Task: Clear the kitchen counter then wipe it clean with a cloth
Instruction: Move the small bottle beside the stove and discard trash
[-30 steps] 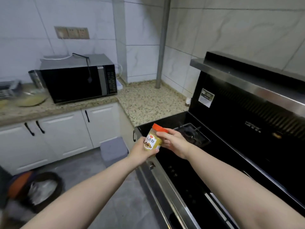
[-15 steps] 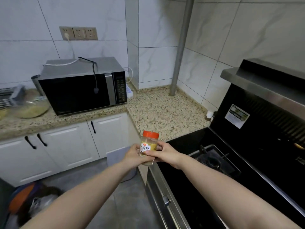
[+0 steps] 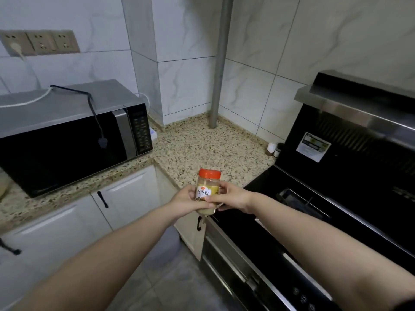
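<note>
Both hands meet at frame centre around a spice jar (image 3: 208, 190). Jar upright, orange-red lid on top, pale powder inside, yellow label with Chinese characters facing the camera. Left hand (image 3: 187, 202) grips it from the left, fingers curled round the lower body, thumb across the front under the label. Right hand (image 3: 233, 198) grips from the right, fingers clamped on the side and back, thumb on the front. Jar is held in the air, above the front edge of the speckled granite tabletop (image 3: 202, 144), not resting on it.

Left of frame: black microwave (image 3: 71, 140) with a silver top sits on the tabletop, a black cord (image 3: 94, 113) draped over its door, a white cable on top. Wall sockets (image 3: 40, 42) upper left, one white plug in. White cabinet doors (image 3: 125, 198) with black handles below the tabletop.

Grey vertical pipe (image 3: 219, 61) in the back corner, running down to the tabletop. Two small bottles (image 3: 274, 149) stand at the tabletop's right edge against the wall, just beside the black stove unit (image 3: 336, 198). Stove fills the right of frame, steel hood (image 3: 359, 104) above, a white sticker (image 3: 313, 146) on its black back panel. Grey tile floor (image 3: 175, 283) lower centre.
</note>
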### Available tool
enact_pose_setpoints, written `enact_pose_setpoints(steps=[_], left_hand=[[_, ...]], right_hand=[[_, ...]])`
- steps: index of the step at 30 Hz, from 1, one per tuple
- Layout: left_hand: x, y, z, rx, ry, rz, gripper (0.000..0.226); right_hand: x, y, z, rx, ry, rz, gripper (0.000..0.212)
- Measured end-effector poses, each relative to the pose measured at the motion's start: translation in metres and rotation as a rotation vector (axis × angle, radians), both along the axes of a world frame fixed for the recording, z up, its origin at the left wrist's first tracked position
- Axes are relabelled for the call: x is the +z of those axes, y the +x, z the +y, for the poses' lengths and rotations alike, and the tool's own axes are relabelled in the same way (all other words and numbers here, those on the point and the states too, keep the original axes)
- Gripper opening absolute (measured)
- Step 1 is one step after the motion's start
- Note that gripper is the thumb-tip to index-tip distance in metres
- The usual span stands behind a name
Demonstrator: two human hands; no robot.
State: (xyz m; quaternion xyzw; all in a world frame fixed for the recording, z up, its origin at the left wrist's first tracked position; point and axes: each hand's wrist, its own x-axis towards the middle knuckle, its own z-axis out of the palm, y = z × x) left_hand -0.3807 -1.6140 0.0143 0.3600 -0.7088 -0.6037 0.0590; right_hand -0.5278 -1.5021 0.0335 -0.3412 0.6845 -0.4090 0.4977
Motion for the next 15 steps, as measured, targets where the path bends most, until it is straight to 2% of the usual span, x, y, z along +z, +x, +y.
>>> enact_pose_setpoints(steps=[4,8,13,15], left_hand=[[-0.011,-0.022,-0.026,-0.016,0.004,-0.008,0.07],[-0.027,-0.057,-0.034,0.081,0.01,0.02,0.073],[-0.046,-0.102,-0.05,0.09,-0.003,0.015,0.076],[-0.047,-0.124,-0.061,0.071,-0.011,0.005,0.065]], right_hand=[[-0.004,-0.004,-0.013,-0.152,-0.02,-0.006,0.049],[-0.017,-0.028,-0.023,-0.294,-0.014,-0.019,0.053],[-0.035,-0.078,-0.043,-0.324,0.011,-0.068,0.05],[-0.043,-0.101,-0.056,-0.346,0.018,-0.098,0.046]])
